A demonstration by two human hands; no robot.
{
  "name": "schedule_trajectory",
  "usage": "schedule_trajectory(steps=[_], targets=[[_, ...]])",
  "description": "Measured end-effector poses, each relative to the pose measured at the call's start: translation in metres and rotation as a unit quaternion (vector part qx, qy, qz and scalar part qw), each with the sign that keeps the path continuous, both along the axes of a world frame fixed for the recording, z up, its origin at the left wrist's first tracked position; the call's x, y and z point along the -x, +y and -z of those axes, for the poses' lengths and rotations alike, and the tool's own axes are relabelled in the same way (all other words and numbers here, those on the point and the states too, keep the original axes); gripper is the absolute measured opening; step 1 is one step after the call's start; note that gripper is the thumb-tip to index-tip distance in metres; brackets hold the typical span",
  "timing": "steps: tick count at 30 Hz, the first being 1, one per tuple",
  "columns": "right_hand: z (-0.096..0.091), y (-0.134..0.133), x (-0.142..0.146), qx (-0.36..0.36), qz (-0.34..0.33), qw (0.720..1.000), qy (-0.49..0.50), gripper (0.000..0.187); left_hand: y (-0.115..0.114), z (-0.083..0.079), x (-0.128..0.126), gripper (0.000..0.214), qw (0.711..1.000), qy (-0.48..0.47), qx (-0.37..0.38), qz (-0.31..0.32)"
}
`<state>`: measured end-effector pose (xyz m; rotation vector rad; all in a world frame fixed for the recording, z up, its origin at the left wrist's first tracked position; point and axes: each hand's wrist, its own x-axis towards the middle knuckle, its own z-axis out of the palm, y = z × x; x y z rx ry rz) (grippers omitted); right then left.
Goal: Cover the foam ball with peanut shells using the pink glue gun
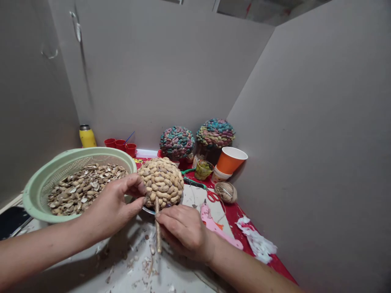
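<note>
A dome covered in rows of peanut shells (161, 179) sits on a shiny round rim at mid-table. A thin brown stick (158, 236) sticks out from its near side and points toward me. My right hand (186, 232) has this stick pinched between thumb and fingers, close to the dome. With thumb and bent index finger, my left hand (122, 203) grips the dome's left edge beside the stick; whether a loose shell is between the fingertips, I cannot make out. The dome's underside is hidden.
A green basket (30, 195) of peanut shells stands left. Behind are painted shell domes (177, 142), red cups (120, 144) and a yellow bottle (87, 136). On the right lie a pink glue gun (218, 228), red-handled scissors (213, 196), twine (226, 192) and paper cups (230, 160).
</note>
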<state>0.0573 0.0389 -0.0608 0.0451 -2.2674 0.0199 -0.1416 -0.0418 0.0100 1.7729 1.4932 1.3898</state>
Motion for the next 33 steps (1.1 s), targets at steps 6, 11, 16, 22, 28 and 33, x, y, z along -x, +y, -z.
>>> schedule_trajectory(steps=[6,11,16,22,28,33], targets=[[0.004,0.002,0.0,-0.017,0.0,1.0,-0.002,0.02,0.007,0.001,-0.003,0.012,0.987,0.154,-0.017,0.046],[0.005,0.003,0.001,-0.028,0.0,1.0,0.003,0.019,0.018,0.007,-0.005,0.016,0.935,0.34,-0.06,0.082],[0.005,0.003,0.001,-0.029,0.007,1.0,0.002,0.018,0.026,0.004,-0.008,0.019,0.867,0.474,-0.112,0.104],[0.004,0.003,0.0,-0.03,0.006,1.0,0.003,0.019,0.029,-0.005,-0.015,0.016,0.822,0.531,-0.145,0.144],[0.002,0.002,0.0,-0.034,0.009,0.999,0.0,0.018,0.034,-0.007,-0.016,0.009,0.805,0.544,-0.159,0.174],[0.001,0.002,0.0,-0.04,0.012,0.999,-0.002,0.018,0.04,0.0,-0.009,0.009,0.81,0.531,-0.159,0.191]])
